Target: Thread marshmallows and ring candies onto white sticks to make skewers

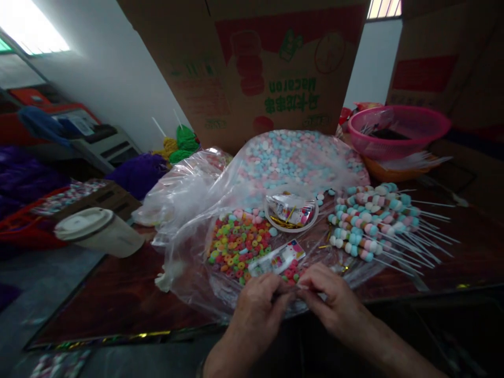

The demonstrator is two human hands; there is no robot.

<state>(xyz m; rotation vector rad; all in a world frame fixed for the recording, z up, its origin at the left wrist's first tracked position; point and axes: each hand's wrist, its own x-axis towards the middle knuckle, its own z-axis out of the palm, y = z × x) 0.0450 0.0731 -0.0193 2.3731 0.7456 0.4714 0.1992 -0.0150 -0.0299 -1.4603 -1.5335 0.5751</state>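
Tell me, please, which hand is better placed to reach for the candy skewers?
Probably the right hand: the candy skewers lie on its side, their sticks pointing right. The left hand is farther away, nearer the colourful rings. The hands are close together; whether they hold something is unclear.

One word can be read: "Macaron", printed upside down on the large cardboard box (189, 58) at 12 o'clock
The green word "Macaron" (292, 85) stands at 1 o'clock, on the front of this box; directly under it there is a row of green Chinese characters (292, 103), also upside down, too blurred for me to copy surely. The flat packet (277, 258) at 5 o'clock and the packets in the bowl (290, 209) at 4 o'clock carry coloured print, but I cannot read it
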